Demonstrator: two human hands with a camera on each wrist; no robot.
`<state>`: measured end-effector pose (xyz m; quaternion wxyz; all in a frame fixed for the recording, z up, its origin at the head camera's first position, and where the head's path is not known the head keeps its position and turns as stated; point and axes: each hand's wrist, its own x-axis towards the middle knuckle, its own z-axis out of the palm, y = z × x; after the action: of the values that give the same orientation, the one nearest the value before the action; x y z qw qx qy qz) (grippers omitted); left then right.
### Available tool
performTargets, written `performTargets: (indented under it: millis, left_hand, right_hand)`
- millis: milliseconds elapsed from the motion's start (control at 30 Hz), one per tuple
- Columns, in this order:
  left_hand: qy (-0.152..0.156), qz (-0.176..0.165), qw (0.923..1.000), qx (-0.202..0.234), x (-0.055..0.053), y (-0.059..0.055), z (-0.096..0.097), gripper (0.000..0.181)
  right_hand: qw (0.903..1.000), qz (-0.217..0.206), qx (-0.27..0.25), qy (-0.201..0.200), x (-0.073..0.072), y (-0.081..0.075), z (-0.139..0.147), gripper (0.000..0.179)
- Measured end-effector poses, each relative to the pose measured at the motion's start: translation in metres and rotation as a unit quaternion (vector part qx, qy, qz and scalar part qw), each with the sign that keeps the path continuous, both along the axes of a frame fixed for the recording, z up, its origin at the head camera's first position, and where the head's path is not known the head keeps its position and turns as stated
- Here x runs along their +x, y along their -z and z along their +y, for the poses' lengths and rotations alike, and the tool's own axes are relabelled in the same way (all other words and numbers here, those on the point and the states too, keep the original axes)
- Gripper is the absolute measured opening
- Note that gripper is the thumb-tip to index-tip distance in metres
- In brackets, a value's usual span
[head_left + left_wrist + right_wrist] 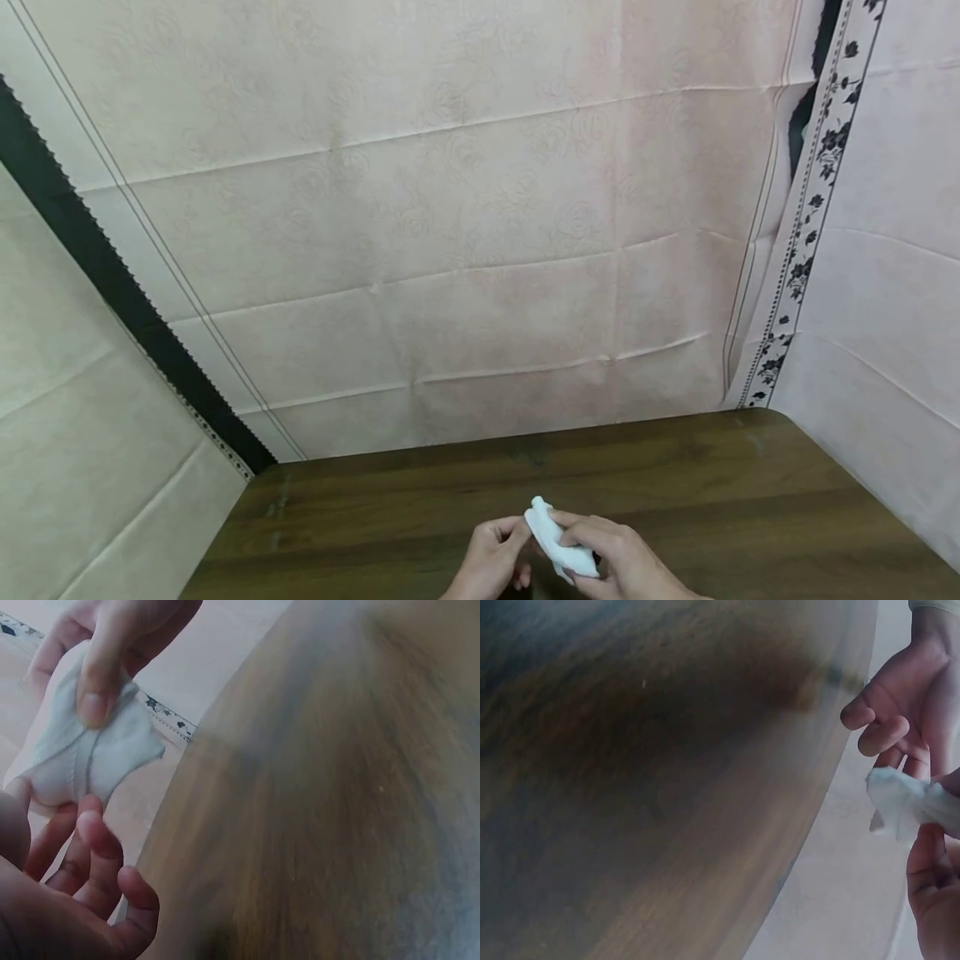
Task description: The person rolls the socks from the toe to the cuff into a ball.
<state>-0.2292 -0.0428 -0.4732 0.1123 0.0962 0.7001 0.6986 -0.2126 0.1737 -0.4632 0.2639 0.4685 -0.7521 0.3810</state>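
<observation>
A bunched white sock is held between both hands over the near part of the table, angled down to the right in the head view. My right hand grips its body, with the thumb pressed on the fabric in the left wrist view. The left hand pinches its edge between thumb and fingertips, the other fingers loosely curled. A stitched seam crosses the white sock in the left wrist view. In the right wrist view the sock is partly cut off by the frame edge.
The dark wooden table has a rounded far right corner. Behind it hangs a creased pale cloth, with more cloth panels on the left and right. A dark strip shows along the left side.
</observation>
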Motion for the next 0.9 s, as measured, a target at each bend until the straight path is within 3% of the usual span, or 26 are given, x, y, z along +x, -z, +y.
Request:
performTargets:
  millis: [200,400,533,700,900]
  left_hand:
    - [0.055,0.001,0.9983,0.019,-0.004,0.0,-0.005,0.037]
    - [0.106,-0.005,0.9941,0.025,-0.006,-0.004,-0.007,0.036]
    - [0.141,-0.02,0.9898,0.003,-0.006,-0.004,-0.008,0.026]
    - [0.158,-0.049,0.9855,-0.038,-0.005,-0.003,-0.007,0.018]
    - [0.168,-0.063,0.9818,-0.063,-0.004,-0.005,-0.005,0.015]
  right_hand:
    - [0.9976,-0.044,0.019,-0.051,-0.002,-0.005,0.005,0.05]
    - [0.9931,-0.075,0.054,-0.072,-0.003,-0.012,0.01,0.044]
    - [0.9892,-0.073,0.084,-0.095,-0.004,-0.011,0.013,0.046]
    - [0.9838,-0.067,0.117,-0.118,-0.005,-0.012,0.014,0.03]
    - [0.966,-0.166,0.151,-0.13,0.0,-0.023,0.017,0.02]
